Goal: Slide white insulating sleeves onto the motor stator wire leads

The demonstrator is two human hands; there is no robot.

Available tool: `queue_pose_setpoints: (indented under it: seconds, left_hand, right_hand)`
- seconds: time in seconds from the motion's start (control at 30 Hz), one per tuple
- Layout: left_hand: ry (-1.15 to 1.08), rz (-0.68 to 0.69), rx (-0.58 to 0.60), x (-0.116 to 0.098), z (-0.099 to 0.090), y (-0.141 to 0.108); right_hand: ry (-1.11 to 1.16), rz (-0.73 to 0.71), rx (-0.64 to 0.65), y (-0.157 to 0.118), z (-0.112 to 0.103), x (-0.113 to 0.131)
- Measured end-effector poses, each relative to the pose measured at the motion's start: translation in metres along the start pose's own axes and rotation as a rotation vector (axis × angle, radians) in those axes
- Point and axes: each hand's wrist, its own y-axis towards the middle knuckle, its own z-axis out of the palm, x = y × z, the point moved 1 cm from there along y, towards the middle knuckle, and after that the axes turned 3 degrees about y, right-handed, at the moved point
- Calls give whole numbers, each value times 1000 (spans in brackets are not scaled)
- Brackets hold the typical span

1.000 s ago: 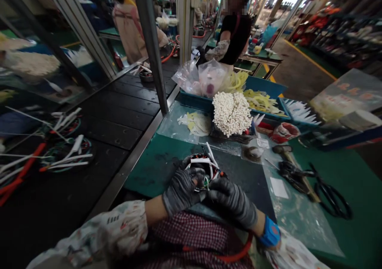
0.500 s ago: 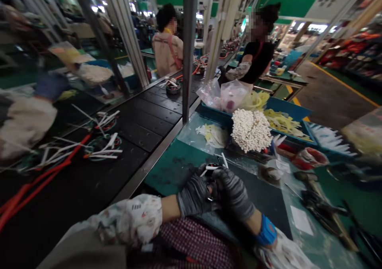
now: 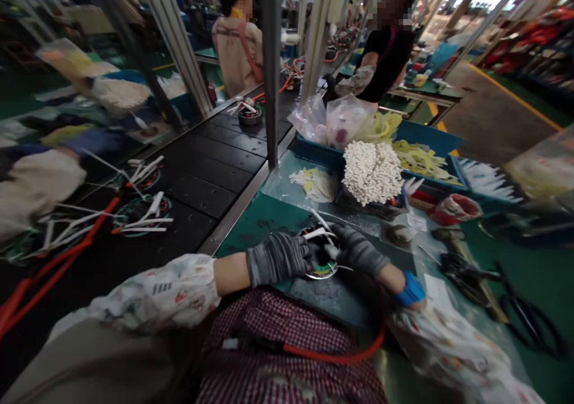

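Green bench [image 3: 249, 220] in front. Left hand [image 3: 278, 257], gloved: grip clasping left rim of round wired part [image 3: 323, 269]. Right hand [image 3: 362, 253], gloved: fingers curled at part's right side; blurred, cannot tell if grip pinches anything. Part between hands, over bench's near side, face upward. White sleeves [image 3: 315, 233] on it: one's long axis points away, leaning left; another lies crosswise.

"How is the left hand [image 3: 278, 259] coloured?"
"Gloved in light and dark grey stripes, like the right hand [image 3: 360, 251]; the wristband [image 3: 410, 289] is blue."
"And the round part [image 3: 321, 268]?"
"Green and silvery, with white tubes [image 3: 316, 233]."
"The lap cloth [image 3: 273, 314]?"
"Dark red and white check; the bench [image 3: 266, 213] is green."
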Motion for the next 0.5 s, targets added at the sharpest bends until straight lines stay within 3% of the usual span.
queue_pose_setpoints:
  seconds: [0.07,0.13,0.27,0.37,0.43,0.5]
  left_hand:
    - [61,110,-5,5,-6,-4]
    - [84,171,-60,10,-7,-13]
    - [82,151,-212,20,6,-33]
    - [1,133,-260,21,23,-36]
    - [-69,127,-281,14,34,-30]
    - [-74,31,-311,0,43,-23]
  right_hand:
    - [39,-52,107,9,-5,5]
    - [79,-59,107,5,-7,8]
    - [244,50,-144,-36,-7,6]
    - [306,106,-224,-65,-11,2]
    - [224,83,-315,-66,-16,0]
    - [132,52,-429,-56,-23,-3]
